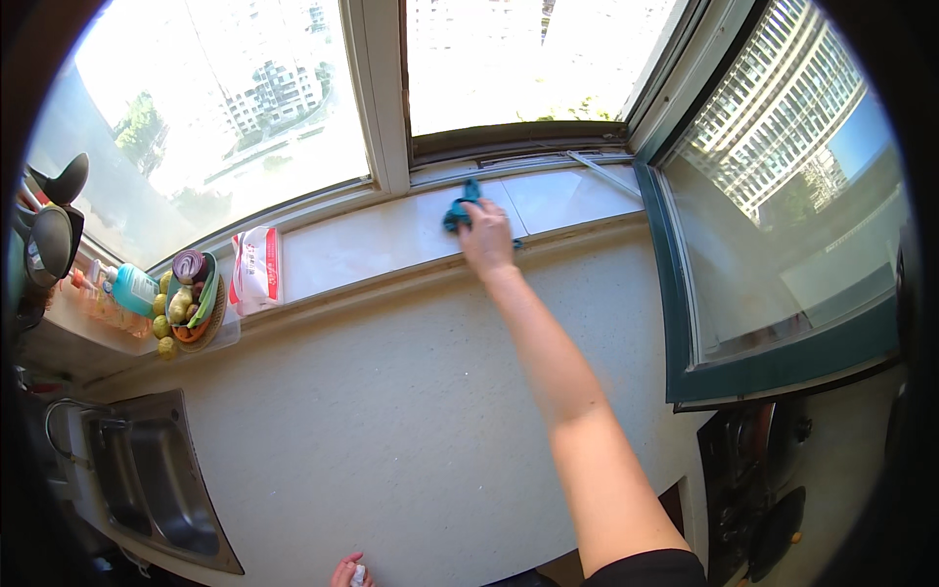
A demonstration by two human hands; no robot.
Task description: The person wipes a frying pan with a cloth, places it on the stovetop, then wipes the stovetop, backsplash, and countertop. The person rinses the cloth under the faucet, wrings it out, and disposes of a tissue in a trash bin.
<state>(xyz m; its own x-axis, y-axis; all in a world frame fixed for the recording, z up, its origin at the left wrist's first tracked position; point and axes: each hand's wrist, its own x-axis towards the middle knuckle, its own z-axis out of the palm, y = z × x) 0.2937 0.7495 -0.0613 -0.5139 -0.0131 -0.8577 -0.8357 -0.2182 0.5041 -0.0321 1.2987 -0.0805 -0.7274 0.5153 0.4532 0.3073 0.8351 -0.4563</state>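
My right hand point(487, 233) grips a bunched teal cloth point(461, 209) on the white tiled window sill point(367, 253), just below the open window. Part of the cloth shows past the wrist side of the hand, near the sill's front edge. At the bottom edge of the view, my left hand point(352, 572) is partly visible at the counter's near edge, with a small crumpled white thing point(359, 575) in its fingers. The pale countertop point(381, 418) spreads between both hands.
A red and white packet point(255, 270) stands on the sill, beside a basket of vegetables point(213, 315) and a blue soap bottle point(134, 287). A steel sink point(172, 477) lies left. The open window sash point(678, 337) juts over the counter at right, near a stove point(733, 469). A white rod point(605, 174) rests on the sill.
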